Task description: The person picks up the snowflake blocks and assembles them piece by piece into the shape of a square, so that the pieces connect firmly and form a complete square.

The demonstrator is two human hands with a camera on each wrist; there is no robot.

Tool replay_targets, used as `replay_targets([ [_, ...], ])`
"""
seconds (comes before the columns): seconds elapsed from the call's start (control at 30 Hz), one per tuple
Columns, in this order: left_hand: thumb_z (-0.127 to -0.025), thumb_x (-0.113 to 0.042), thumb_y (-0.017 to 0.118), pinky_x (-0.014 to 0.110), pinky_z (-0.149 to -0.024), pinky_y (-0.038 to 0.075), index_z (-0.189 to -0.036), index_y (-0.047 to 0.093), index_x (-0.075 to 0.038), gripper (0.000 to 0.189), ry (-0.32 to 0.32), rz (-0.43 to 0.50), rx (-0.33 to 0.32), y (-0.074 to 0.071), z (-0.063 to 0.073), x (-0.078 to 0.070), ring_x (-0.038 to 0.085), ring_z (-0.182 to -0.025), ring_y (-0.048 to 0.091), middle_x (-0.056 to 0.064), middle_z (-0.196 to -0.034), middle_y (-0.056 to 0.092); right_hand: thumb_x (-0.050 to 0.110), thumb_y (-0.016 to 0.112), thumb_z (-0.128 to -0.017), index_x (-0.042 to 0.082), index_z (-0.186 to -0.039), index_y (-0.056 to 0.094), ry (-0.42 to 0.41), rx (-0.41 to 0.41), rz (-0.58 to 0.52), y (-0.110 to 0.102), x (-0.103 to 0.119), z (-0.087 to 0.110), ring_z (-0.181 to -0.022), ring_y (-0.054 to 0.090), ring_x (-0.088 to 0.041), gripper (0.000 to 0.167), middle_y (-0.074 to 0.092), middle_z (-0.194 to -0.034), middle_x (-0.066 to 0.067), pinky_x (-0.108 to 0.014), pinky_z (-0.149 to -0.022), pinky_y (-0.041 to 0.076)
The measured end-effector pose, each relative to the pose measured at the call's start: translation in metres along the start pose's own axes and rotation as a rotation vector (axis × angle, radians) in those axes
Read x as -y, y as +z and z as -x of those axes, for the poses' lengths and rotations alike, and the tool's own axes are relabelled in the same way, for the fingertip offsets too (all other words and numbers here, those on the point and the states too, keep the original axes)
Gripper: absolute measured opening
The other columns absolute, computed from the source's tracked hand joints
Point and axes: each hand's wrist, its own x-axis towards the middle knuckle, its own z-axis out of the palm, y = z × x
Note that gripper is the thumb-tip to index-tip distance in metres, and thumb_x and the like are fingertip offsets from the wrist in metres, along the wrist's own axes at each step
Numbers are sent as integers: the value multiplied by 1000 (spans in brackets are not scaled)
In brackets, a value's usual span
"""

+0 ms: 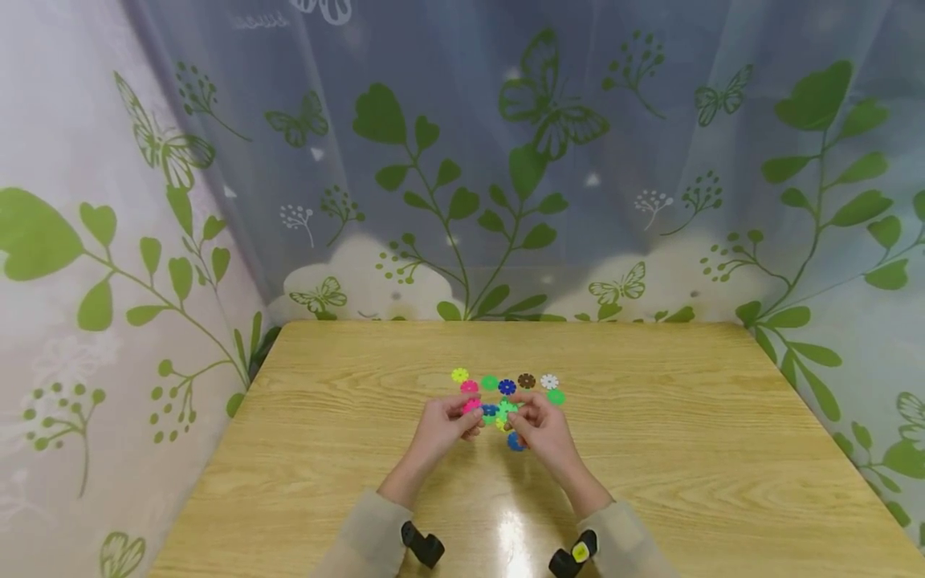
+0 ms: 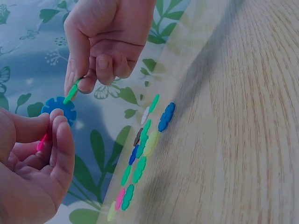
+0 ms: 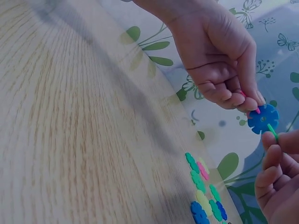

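Observation:
Both hands hold a small chain of notched plastic discs over the table. My left hand (image 1: 441, 425) pinches the pink disc (image 1: 471, 406) between thumb and fingers. My right hand (image 1: 545, 431) pinches the bright green disc (image 1: 506, 410) by its edge. Between them a blue disc (image 2: 68, 111) stands flat-on to the wrist views, with the pink and green discs at opposite sides of its rim. In the right wrist view, the green disc (image 3: 273, 132) shows edge-on at a slot of the blue disc (image 3: 267, 115). Fingers cover most of the pink disc.
Several loose discs lie on the wooden table (image 1: 325, 449) beyond and beneath the hands, among them yellow (image 1: 459, 375), dark blue (image 1: 507, 387), brown (image 1: 527, 380) and white (image 1: 550, 381). Another blue disc (image 1: 515, 441) lies nearer the person. A leaf-patterned curtain (image 1: 462, 160) stands behind the table.

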Motion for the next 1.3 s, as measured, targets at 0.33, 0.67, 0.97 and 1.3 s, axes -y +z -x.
replay_targets([
  [0.33, -92, -2, 55, 27, -59, 57, -124, 52, 10, 34, -7, -7, 22, 6, 2, -2, 13, -61, 59, 17, -76, 65, -9, 59, -84, -9, -108, 54, 65, -30, -94, 4, -8, 3, -64, 60, -25, 24, 60, -76, -16, -34, -60, 58],
  [0.67, -93, -2, 54, 37, -60, 57, -125, 53, 8, 34, -11, -35, 18, 9, -1, -7, 14, -60, 56, 11, -73, 62, -11, 58, -84, -10, -105, 55, 48, -89, -149, 9, -12, 3, -60, 58, -19, 21, 61, -76, -16, -23, -55, 55],
  [0.97, -93, 0, 54, 35, -61, 58, -124, 53, 9, 33, 12, 4, 33, 10, -3, -5, 15, -62, 58, 16, -75, 64, -10, 58, -85, -9, -104, 56, 22, -74, -125, 7, -6, 2, -58, 57, -20, 18, 61, -77, -20, -25, -52, 53],
  [1.3, -93, 1, 52, 53, -74, 55, -127, 50, 9, 34, 17, 36, 94, 9, 12, -30, 25, -71, 64, 24, -84, 64, -1, 59, -89, -7, -113, 54, 25, 8, -102, -4, -6, 0, -61, 57, -21, 25, 61, -80, -20, -28, -54, 54],
])
